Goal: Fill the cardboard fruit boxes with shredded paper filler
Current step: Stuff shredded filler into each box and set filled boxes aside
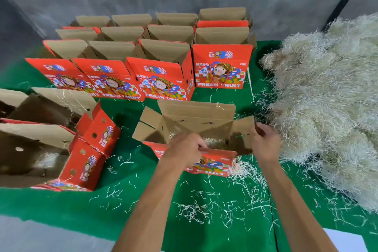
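Note:
An open red fruit box (196, 122) with brown flaps stands on the green cloth just in front of me. A little pale shredded paper (212, 141) lies inside it. My left hand (184, 149) grips the box's near red front flap. The box's right side flap is pinched by my right hand (266, 141). A large heap of shredded paper filler (323, 96) rises right of the box, close to my right hand.
Several rows of open red boxes (161, 63) stand behind. Two more open boxes (51, 141) sit at the left. Loose paper strands (221, 202) litter the green cloth (143, 180). The cloth's near edge meets grey floor (51, 235).

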A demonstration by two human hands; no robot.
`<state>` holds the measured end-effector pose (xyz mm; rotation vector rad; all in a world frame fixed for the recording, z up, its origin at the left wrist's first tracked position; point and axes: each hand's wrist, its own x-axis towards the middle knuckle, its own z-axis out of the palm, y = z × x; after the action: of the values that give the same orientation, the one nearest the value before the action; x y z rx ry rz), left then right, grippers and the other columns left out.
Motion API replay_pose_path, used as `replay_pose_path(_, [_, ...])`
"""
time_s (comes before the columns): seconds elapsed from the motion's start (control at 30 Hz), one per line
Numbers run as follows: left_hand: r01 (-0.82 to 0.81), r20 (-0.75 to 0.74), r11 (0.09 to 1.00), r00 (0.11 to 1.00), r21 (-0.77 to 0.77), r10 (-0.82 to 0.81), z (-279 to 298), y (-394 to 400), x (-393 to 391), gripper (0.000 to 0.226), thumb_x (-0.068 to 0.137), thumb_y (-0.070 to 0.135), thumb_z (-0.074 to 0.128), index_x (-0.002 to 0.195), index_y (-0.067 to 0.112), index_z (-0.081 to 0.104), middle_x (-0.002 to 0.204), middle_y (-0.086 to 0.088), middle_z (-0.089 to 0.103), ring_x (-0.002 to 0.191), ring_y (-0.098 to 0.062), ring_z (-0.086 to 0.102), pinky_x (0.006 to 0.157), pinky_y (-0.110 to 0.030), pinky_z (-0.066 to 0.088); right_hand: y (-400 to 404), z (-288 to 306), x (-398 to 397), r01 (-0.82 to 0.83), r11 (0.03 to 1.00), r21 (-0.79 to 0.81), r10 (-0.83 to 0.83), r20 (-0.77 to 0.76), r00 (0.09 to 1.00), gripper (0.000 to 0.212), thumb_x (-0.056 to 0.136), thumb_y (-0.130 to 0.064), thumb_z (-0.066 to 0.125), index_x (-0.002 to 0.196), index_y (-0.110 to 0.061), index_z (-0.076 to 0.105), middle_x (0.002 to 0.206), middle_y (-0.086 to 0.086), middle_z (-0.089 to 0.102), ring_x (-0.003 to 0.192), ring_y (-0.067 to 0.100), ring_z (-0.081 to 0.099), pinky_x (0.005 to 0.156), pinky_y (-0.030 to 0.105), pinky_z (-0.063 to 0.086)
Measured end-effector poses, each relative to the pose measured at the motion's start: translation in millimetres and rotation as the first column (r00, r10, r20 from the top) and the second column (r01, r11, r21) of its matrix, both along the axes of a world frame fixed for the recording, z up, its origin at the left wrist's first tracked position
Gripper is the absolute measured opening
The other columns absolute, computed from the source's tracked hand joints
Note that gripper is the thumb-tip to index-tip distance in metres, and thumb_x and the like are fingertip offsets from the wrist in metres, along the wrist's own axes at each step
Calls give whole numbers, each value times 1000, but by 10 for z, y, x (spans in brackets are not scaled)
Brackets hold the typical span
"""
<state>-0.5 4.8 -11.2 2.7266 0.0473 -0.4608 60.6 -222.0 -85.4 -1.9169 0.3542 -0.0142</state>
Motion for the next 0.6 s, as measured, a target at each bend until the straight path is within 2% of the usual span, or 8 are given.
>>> replay_pose_path(0.07, [7,125,997,992,80,-17,7,44,4,26,81,21,76,103,35,75,97,13,73,81,-8,60,88,-29,47,161,-17,-63,-82,997,-7,82,46,996,14,93,-39,61,104,-32,65,70,-11,70,64,6,67,53,30,56])
replay_pose_path(0.1, [2,168,995,986,100,-19,8,95,20,25,81,22,76,103,34,75,96,12,73,83,-10,60,89,-29,44,265,-38,-79,-138,990,-19,138,45,989,14,94,-41,60,107,-35,62,74,-13,71,63,-2,65,51,24,51])
replay_pose_path(0.17, [-16,228,994,974,109,-9,-2,248,66,23,82,21,76,101,32,76,95,10,74,88,-12,64,91,-29,43,473,-80,-108,-216,975,-53,216,-11,976,23,98,-40,55,121,-36,57,102,-10,72,80,-8,65,65,22,50])
replay_pose_path(0.23, [-36,269,989,963,142,-4,1,461,128,21,82,18,75,98,30,77,94,9,75,90,-13,66,94,-30,46,691,-119,-95,-244,968,-66,237,-96,967,41,100,-45,49,138,-29,48,123,-1,65,105,13,66,91,37,53])
replay_pose_path(0.3, [-52,275,979,962,199,-5,-9,705,201,19,82,21,74,97,32,77,96,11,74,95,-13,64,100,-33,41,946,-128,-82,-245,969,-28,240,-135,962,44,99,-48,47,136,-24,48,114,5,69,100,28,70,92,51,55])
replay_pose_path(0.43, [-90,263,961,965,263,19,-14,1185,408,14,83,25,72,92,35,77,90,15,71,97,-11,59,107,-35,31,1466,-67,1,-211,977,-20,207,-114,972,26,99,-40,47,99,-16,55,83,10,70,72,32,71,71,53,60])
replay_pose_path(0.5, [-106,263,955,964,279,30,-2,1407,522,13,82,27,73,90,36,78,89,17,70,96,-9,58,108,-36,29,1697,-28,78,-208,978,-17,206,-102,973,28,98,-38,45,87,-14,55,79,11,69,68,33,71,67,52,60])
replay_pose_path(0.6, [-117,251,951,967,286,43,24,1747,703,15,81,27,70,89,37,77,94,18,70,102,-11,55,110,-37,24,2023,-28,262,-228,972,-46,223,-101,970,30,98,-39,43,85,-16,58,82,12,69,70,35,71,71,51,59])
